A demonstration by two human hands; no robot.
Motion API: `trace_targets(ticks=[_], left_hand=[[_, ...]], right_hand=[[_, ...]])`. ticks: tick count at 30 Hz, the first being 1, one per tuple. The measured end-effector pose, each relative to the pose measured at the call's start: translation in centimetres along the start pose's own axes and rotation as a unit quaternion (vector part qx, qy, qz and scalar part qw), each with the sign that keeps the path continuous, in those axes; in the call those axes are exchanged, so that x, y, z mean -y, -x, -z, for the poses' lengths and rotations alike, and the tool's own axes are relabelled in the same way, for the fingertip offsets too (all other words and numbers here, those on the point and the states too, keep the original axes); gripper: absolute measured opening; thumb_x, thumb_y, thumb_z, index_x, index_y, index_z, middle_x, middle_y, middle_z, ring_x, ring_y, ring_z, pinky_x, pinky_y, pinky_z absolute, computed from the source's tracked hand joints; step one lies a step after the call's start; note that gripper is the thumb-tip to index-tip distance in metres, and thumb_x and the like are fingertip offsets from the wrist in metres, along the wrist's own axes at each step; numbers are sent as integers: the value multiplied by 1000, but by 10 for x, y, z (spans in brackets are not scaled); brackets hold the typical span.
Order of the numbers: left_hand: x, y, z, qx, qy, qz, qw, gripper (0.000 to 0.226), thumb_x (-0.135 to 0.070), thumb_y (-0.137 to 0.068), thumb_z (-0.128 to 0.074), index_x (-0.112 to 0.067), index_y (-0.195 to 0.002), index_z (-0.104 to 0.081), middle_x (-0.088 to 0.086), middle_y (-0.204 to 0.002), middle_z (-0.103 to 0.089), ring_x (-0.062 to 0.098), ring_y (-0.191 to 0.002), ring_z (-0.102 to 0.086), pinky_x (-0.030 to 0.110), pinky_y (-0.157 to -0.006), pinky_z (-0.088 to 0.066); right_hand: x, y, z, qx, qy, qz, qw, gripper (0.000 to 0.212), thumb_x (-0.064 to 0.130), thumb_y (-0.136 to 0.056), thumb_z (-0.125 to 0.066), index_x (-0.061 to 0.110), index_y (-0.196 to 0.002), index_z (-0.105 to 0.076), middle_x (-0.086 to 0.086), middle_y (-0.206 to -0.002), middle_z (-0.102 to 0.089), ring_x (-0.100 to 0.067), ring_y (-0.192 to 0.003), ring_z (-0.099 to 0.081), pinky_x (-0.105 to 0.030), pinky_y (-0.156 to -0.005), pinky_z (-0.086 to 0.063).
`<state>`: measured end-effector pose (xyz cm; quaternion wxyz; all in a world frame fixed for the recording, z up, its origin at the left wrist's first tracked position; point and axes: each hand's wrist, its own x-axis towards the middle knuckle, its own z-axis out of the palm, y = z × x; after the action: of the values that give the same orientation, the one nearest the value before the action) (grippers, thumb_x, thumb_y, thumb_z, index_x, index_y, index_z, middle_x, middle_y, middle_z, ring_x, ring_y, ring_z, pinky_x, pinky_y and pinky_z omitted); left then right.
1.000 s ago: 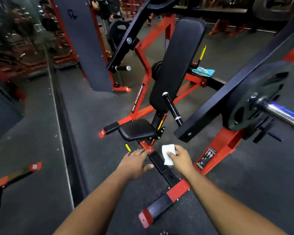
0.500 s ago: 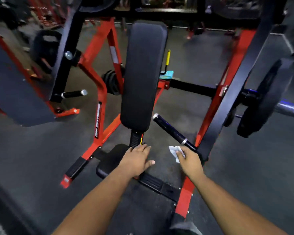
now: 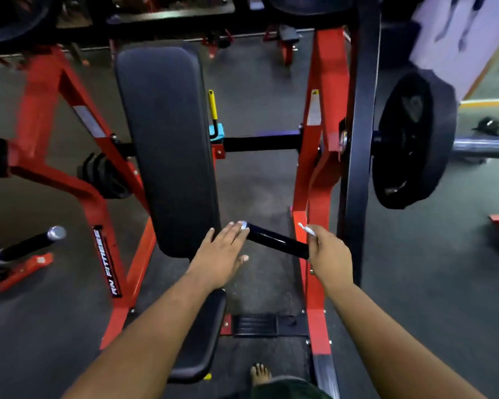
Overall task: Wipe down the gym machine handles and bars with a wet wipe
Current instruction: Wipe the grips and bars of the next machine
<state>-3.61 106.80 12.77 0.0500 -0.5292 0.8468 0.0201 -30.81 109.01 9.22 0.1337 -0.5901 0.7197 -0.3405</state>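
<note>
Your right hand (image 3: pixel 330 251) was at the near, lower end of the black handle (image 3: pixel 277 241), fingers curled and pinching the white wet wipe (image 3: pixel 306 229), of which only a thin crumpled edge showed above the knuckles (whether the wipe actually touched the handle could not be told). Your left hand (image 3: pixel 221 256) was flat, fingers straight and together, their tips resting on the silver end cap (image 3: pixel 243 225) at the handle's far end. The handle ran at a slant between your two hands, just in front of the lower edge of the black back pad (image 3: pixel 164 145). Behind your right hand stood the red frame upright (image 3: pixel 314 156) and a black lever arm (image 3: pixel 360 133), with a black weight plate (image 3: pixel 415 139) on its sleeve further right. The other handle (image 3: pixel 26 246) sat well apart at the left. The black seat pad (image 3: pixel 202 341) lay under your left forearm, and a bare foot (image 3: pixel 260 372) showed on the floor
</note>
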Motion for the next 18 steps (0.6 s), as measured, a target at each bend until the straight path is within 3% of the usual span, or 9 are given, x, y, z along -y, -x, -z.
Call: trace_targets(ticks=[6,8,10,12,15,18], left_hand=[[33,-28,-10,-1,-18,-89,996,68,-42,-108,-40,-19,-165,-12,0,-173,-9,17,-159,-9,56,-125,-19],[44,-37,-12,12,-29,-120,992,66,-42,-109,-36,-19,-165,-9,0,-173,-5,17,-159,-6,54,-126,-16],[53,-44,-16,11,-32,-151,988,65,-41,-110,-34,-20,-165,-8,0,-173,-4,17,-159,-5,54,-126,-16],[62,-48,-18,10,-25,-178,984,65,-40,-109,-35,-20,-165,-8,0,-173,-3,16,-159,-6,55,-126,-17],[75,-53,-19,31,-47,-221,974,70,-42,-110,-33,-20,-164,6,-2,-171,13,15,-159,3,52,-128,-8],[89,-60,-13,38,-73,-271,959,73,-43,-110,-34,-20,-163,11,-2,-171,17,16,-159,8,53,-127,-5]], right_hand=[[15,11,-46,34,113,-17,993,32,9,-99,-50,21,-123,-65,-5,-104,-70,-33,-95,-65,-39,-73,-52],[20,18,-63,8,111,-9,994,36,-3,-91,-58,12,-122,-69,-14,-114,-71,-41,-105,-66,-46,-85,-56],[30,23,-82,-3,107,1,994,44,-9,-86,-62,6,-127,-67,-18,-128,-67,-42,-120,-62,-54,-102,-49],[45,23,-98,15,115,16,993,51,-4,-88,-58,8,-137,-60,-14,-141,-60,-37,-134,-53,-51,-113,-37],[50,23,-109,17,161,47,986,51,10,-90,-45,11,-139,-58,-9,-142,-59,-33,-134,-53,-54,-111,-38],[37,32,-97,-10,140,-55,989,61,18,-88,-26,19,-141,-57,-6,-143,-58,-28,-135,-51,-47,-110,-41]])
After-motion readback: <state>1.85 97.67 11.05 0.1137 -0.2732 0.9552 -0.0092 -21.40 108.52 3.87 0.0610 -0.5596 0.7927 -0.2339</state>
